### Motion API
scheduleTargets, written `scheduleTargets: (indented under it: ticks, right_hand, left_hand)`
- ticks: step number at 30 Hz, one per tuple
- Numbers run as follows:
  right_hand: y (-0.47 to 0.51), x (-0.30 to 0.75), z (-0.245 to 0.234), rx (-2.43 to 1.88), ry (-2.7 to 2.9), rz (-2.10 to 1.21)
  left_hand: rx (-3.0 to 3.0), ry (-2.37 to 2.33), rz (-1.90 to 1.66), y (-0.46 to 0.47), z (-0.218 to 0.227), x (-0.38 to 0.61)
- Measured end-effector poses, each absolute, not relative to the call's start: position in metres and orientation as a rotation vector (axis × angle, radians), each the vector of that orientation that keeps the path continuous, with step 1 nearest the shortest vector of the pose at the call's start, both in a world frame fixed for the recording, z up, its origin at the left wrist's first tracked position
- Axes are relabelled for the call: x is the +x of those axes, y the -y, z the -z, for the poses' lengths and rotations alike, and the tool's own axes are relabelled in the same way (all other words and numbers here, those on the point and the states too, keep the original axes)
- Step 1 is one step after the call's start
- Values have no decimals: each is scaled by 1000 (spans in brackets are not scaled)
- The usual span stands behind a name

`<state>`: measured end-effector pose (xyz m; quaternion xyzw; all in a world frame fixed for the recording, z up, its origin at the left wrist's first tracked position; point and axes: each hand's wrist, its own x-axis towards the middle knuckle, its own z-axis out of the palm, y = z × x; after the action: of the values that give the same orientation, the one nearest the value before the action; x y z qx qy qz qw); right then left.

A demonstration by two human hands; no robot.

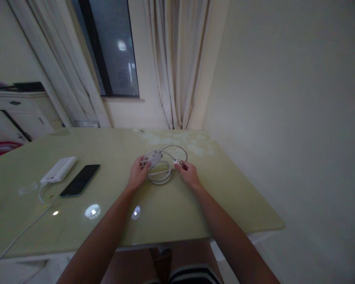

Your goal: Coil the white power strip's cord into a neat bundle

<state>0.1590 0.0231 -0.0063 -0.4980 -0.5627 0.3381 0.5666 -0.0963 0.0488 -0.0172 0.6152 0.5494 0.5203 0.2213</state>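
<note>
A small round white device (155, 157) with a coiled white cable (162, 177) lies on the pale green glass table (171, 213). My left hand (139, 171) is closed on the device's left edge. My right hand (188, 172) pinches the cable's small white plug end (177, 162) just right of the coil. Both forearms reach in from the bottom of the view.
A white power bank (59, 169) with its own white cord (20, 232) lies at the left, a black phone (80, 180) beside it. A white cabinet (20, 114) stands at the far left; curtains (177, 59) and a dark window (112, 47) are behind the table. A wall is close on the right.
</note>
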Motion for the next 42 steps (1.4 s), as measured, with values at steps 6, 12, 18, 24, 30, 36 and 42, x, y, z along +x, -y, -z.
scheduleTargets:
  ticks: [6, 12, 18, 24, 30, 36, 42]
  right_hand:
    - [-19, 154, 2, -1185, 1500, -758]
    - [-27, 159, -4, -1015, 1141, -858]
    - [-34, 171, -6, -928, 700, -923]
    - [-32, 169, -8, -910, 681, -1037]
    - [-31, 165, -3, -939, 903, -1086]
    - [-31, 163, 3, -913, 1076, -1054]
    - [-25, 157, 4, -1036, 1367, -874]
  left_hand:
    - [1696, -1636, -1353, -53, 19, -100]
    - [1638, -1963, -1237, -54, 15, -113]
    - [1669, -1860, -1198, -55, 23, -120]
    - [1529, -1576, -1431, -59, 17, -115]
    - [1206, -990, -1693, -54, 6, -107]
    - [1116, -977, -1726, -54, 6, -103]
    - [1394, -1061, -1610, -52, 9, -98]
